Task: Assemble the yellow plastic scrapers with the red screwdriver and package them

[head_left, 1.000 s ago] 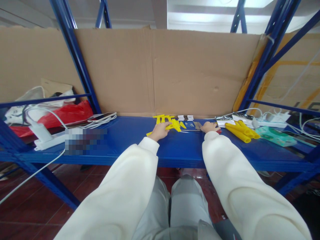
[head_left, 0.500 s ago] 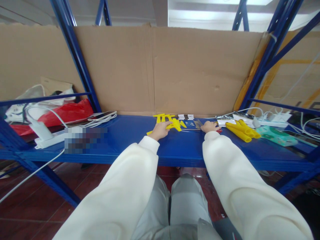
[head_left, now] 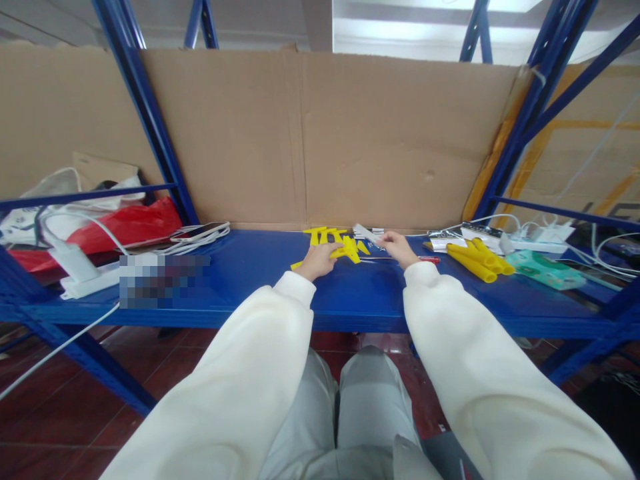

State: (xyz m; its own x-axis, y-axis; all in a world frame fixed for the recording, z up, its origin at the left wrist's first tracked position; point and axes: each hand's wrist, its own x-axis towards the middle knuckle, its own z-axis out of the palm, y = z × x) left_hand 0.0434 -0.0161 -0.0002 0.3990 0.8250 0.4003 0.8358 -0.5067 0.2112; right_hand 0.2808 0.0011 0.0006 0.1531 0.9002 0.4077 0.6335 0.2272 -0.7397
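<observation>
My left hand [head_left: 319, 261] is closed on a yellow plastic part [head_left: 351, 251] above the blue shelf [head_left: 250, 270]. More yellow parts [head_left: 320, 235] lie just behind it. My right hand [head_left: 399, 249] pinches a flat whitish-grey piece [head_left: 366, 233], held at a slant over the white strips at the back. Small white bits [head_left: 381, 245] lie between the hands. A thin tool with a red handle [head_left: 429, 259] rests beside my right wrist.
Yellow rolls [head_left: 475, 259] and a green packet [head_left: 545, 269] lie at the right, near white power strips and cables. At the left are a phone [head_left: 200, 231], a white power strip [head_left: 95, 283] and a red bag [head_left: 130, 223]. Cardboard [head_left: 350, 140] stands behind.
My right hand has risen and moved left, lifting the flat piece from the shelf. The red-handled tool now shows more fully. My left hand stays on the yellow part.
</observation>
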